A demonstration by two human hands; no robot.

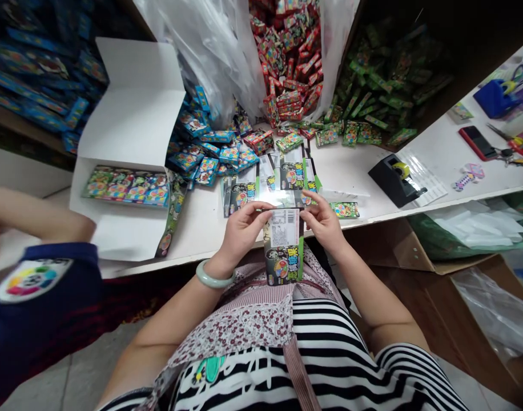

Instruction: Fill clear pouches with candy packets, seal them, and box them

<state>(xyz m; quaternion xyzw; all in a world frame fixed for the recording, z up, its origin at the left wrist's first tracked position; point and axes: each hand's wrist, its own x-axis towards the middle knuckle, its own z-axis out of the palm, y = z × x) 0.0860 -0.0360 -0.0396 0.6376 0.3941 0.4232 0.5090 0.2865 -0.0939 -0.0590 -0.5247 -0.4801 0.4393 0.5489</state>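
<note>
A black and green printed candy box [284,260] hangs upright in front of my apron, a white barcode label on its upper part. My left hand [243,231] pinches its top left corner between thumb and fingers. At the top right corner, my right hand [324,224] is closed on the same box. Just beyond my fingers, more black and green candy boxes [292,174] lie on the white table [205,228]. Small blue candy packets [208,170] are heaped behind my left hand, and a green packet [345,209] lies beside my right hand.
At left stands an open white carton [128,108] holding several small packets, near a co-worker's sleeve [47,302]. Red packets [291,68] spill from a plastic bag at the back. A black tape dispenser [396,180] and a phone [478,142] lie at right.
</note>
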